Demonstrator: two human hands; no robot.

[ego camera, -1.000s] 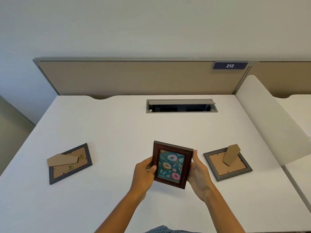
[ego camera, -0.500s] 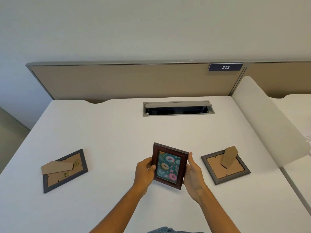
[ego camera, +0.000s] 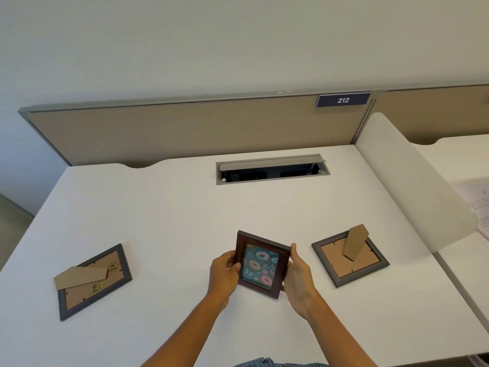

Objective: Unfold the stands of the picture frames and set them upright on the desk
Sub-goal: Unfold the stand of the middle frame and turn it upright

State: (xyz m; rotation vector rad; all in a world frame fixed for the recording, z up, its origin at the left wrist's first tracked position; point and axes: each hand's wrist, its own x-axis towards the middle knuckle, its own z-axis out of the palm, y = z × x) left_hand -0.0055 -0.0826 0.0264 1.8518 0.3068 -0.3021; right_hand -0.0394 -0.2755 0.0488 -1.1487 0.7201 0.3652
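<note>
Gripping the dark brown frame (ego camera: 262,264) by its two side edges, the left hand (ego camera: 223,274) and right hand (ego camera: 299,274) have their fingers clamped on it — left thumb on the front rim, right fingers wrapped round the far edge. The frame faces the camera, tilted, its doughnut picture showing, near the front middle of the white surface (ego camera: 172,213). A grey frame (ego camera: 94,283) lies face down well to the left, its stand folded flat. Another grey frame (ego camera: 350,258) lies face down just right of the hands — its cardboard stand (ego camera: 356,241) sticking up.
</note>
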